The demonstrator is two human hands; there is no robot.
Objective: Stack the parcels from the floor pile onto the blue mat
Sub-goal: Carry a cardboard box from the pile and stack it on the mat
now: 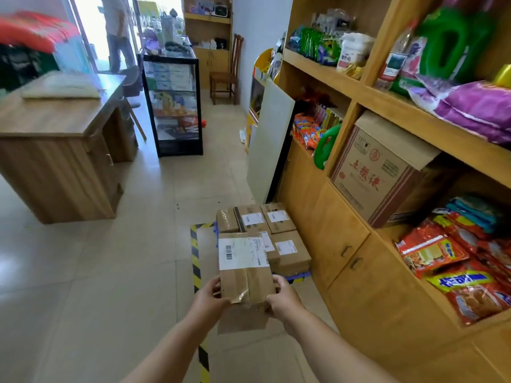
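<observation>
Parcel [244, 268], carried: one brown carton with a white shipping label on its top face, held in the air at 6 o'clock of the stack. We grip its near end from both sides; our left hand [213, 295] curls round the left corner and our right hand [282, 295] curls round the right corner, thumbs on top, fingers under. Loose clear tape lifts off the near edge between the thumbs.

Stacked parcels [265, 233]: several labelled cartons already lie on the blue mat [297, 277], of which only a strip shows at 5 o'clock of the stack and a sliver at its 9 o'clock edge. The stack sits just beside the wooden cabinet [340, 244] at 3 o'clock. Yellow-and-black floor tape [195, 258] runs along 9 o'clock.

Orientation: the long axis of the carried carton runs 6 to 12 o'clock, away from us, label end farthest, top face roughly level.

Risks, as we judge them: we hold only the near end, so the far end could dip and knock the cartons below. The peeling tape offers a poor grip for the thumbs. Set down off-centre, the carton might overhang the stack toward the floor tape and slide off the mat.
</observation>
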